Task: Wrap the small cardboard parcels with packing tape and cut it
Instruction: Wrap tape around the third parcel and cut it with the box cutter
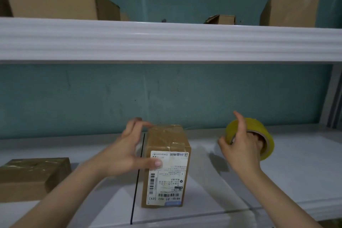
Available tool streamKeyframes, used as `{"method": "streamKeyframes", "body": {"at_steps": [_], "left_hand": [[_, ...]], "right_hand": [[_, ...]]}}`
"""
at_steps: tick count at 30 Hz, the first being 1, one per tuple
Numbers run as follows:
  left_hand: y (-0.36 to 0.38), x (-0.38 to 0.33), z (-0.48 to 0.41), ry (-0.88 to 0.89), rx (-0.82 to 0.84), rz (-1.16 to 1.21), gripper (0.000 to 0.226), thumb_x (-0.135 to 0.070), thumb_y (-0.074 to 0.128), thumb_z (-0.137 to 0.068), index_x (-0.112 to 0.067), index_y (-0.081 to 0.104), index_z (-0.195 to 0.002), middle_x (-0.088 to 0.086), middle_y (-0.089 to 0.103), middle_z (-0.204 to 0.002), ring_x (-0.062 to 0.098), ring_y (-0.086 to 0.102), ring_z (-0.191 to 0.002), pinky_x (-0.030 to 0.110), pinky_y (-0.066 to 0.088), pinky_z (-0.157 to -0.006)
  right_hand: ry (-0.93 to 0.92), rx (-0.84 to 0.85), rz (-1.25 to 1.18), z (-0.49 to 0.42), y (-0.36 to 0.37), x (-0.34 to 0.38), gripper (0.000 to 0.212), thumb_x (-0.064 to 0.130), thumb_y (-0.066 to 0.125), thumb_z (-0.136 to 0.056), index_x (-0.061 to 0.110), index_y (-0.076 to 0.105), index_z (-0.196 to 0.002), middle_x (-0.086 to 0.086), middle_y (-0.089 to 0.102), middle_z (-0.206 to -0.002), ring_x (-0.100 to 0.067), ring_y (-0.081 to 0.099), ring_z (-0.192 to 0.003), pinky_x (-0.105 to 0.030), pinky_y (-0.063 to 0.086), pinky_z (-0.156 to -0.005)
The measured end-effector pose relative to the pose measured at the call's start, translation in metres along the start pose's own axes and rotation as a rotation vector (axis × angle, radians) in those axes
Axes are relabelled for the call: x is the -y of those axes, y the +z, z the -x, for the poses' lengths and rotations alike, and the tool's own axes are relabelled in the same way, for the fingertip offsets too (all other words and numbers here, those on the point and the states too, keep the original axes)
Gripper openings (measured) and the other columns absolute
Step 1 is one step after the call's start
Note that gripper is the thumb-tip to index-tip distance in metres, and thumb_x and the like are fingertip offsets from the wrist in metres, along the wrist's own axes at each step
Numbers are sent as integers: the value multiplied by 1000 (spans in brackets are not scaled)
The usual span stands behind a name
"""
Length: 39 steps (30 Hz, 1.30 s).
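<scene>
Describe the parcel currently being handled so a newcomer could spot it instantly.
On the lower white shelf, find the yellow tape roll held by the right hand. Just left of it stands a small cardboard parcel, gripped by the left hand. Unlike the flat taped parcel at far left, it shows a white shipping label with barcodes.

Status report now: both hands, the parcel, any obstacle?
Left hand grips labelled parcel, standing upright. Right hand holds yellow tape roll, apart from parcel. Nothing between them.

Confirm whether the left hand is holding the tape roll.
No, the right hand holds the yellow tape roll, while the left hand grips the labelled parcel.
</scene>
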<state>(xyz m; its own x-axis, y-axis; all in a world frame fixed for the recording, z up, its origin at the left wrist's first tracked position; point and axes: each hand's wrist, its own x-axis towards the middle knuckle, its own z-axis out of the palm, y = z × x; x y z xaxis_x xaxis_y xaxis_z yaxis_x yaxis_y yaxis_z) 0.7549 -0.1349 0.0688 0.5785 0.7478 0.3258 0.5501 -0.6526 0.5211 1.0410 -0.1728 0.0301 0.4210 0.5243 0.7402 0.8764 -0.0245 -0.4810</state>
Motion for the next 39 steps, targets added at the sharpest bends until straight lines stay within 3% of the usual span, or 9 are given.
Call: {"method": "streamKeyframes", "body": {"at_steps": [4, 7, 11, 16, 21, 25, 30, 34, 39], "left_hand": [[-22, -45, -21, 22, 105, -104, 137, -85, 63, -39, -41, -13, -145, -19, -9, -156, 2, -4, -143, 31, 9, -118], [-5, -69, -49, -35, 292, -439, 126, -80, 61, -55, -33, -10, -148, 0, -11, -159, 15, -14, -145, 47, 4, -119], [11, -65, -64, -136, 444, -505, 109, -77, 59, -61, -29, 13, -148, -1, 30, -145, 24, 25, -138, 41, 26, -111], [8, -56, -58, -92, 391, -512, 107, -76, 54, -61, -29, 13, -148, -1, 37, -129, 21, 33, -125, 36, 28, -104], [-7, -45, -42, -85, 275, -269, 109, -74, 59, -52, -28, 25, -145, -5, 42, -125, 15, 41, -119, 34, 35, -103], [-3, -19, -17, -69, 73, 309, 120, -67, 74, -42, -27, 28, -146, -4, 49, -134, 10, 53, -118, 27, 43, -100], [43, 10, 24, 4, -211, 730, 105, -63, 81, -45, -35, 40, -138, -2, 55, -131, 10, 60, -113, 20, 50, -84], [65, 33, 54, -41, -241, 726, 86, -67, 76, -54, -48, 45, -131, -3, 47, -137, 17, 53, -122, 42, 45, -101], [60, 39, 56, -58, -129, 672, 78, -62, 77, -57, -47, 48, -127, -12, 49, -129, 10, 52, -120, 33, 46, -100]], "right_hand": [[8, -20, -20, 4, 2, -1, 78, 20, 70, -74, 18, 31, -142, -5, 51, -60, -36, 57, -71, -40, 34, -68], [-2, -20, -13, 3, 4, 1, 79, 21, 71, -74, 18, 31, -142, -12, 58, -67, -37, 57, -77, -39, 31, -70], [-54, -76, -19, 1, 2, 1, 77, 19, 69, -72, 18, 34, -140, -14, 59, -65, -38, 57, -71, -38, 34, -67], [-60, -58, -59, -15, -8, 8, 73, 20, 67, -75, 19, 33, -140, -5, 52, -59, -34, 54, -66, -41, 39, -68], [244, 16, -406, -21, -7, 17, 50, 51, 60, -80, 28, 53, -124, -1, 45, -54, -22, 51, -56, -34, 42, -61], [14, -57, -201, -12, -11, 28, 50, 41, 56, -87, 25, 48, -133, 4, 39, -44, -27, 51, -52, -43, 47, -63], [281, -98, -630, -24, -23, 38, 81, 42, 59, -86, 18, 14, -149, -13, 63, -103, -32, 57, -107, -35, 39, -87], [228, -106, -419, -2, -15, 16, 80, 20, 64, -82, 26, 17, -146, -4, 49, -51, -28, 51, -52, -38, 43, -60], [75, -76, -206, 9, -6, -3, 78, 15, 65, -77, 28, 20, -139, -2, 49, -48, -31, 54, -55, -48, 50, -68]]}}
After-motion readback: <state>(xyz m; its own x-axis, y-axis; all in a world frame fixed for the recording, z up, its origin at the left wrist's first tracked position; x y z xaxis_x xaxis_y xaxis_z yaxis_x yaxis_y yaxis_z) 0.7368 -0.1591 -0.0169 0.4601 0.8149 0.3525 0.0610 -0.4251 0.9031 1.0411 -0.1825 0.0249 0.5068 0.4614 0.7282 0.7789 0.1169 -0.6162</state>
